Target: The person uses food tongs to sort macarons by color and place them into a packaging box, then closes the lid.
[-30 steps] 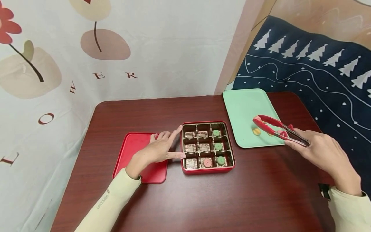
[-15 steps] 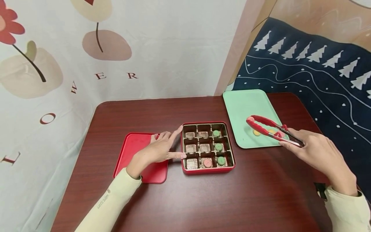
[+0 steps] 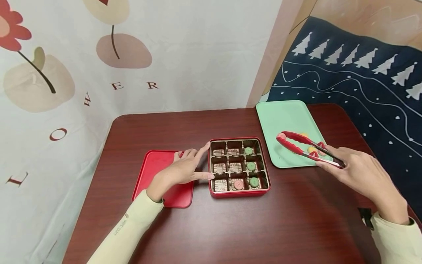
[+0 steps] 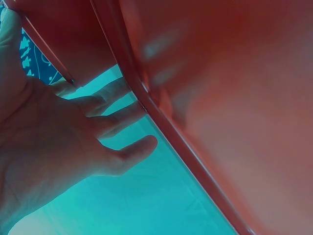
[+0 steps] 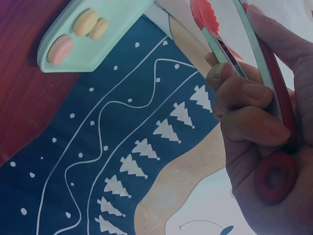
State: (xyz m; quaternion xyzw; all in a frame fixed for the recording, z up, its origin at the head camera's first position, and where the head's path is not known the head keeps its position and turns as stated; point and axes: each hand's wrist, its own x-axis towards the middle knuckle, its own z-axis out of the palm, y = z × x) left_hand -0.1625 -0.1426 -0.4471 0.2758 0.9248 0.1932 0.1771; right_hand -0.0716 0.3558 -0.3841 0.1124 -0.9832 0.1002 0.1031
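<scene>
My right hand [image 3: 361, 167] grips red-tipped tongs [image 3: 304, 152], their handles also showing in the right wrist view. A pink macaron [image 3: 281, 136] sits between the tong tips, over the left part of the green tray [image 3: 280, 113]. With fingers spread, my left hand [image 3: 179, 170] touches the left side of a red box [image 3: 239, 194] with thumb and index finger. The box has a dark insert of square compartments. Green macarons [image 3: 254, 182] occupy its right column, and another pink macaron [image 3: 238, 184] lies in the front middle compartment.
A red lid [image 3: 179, 196] lies left of the box, partly under the left hand. Yellow macarons [image 5: 86, 22] and a pink macaron [image 5: 61, 49] remain on the tray. Patterned cloths hang behind the brown table [image 3: 230, 227].
The tongs have moved left across the green tray with the pink macaron at their tips, uncovering more of the macarons there. The left hand stays at the box.
</scene>
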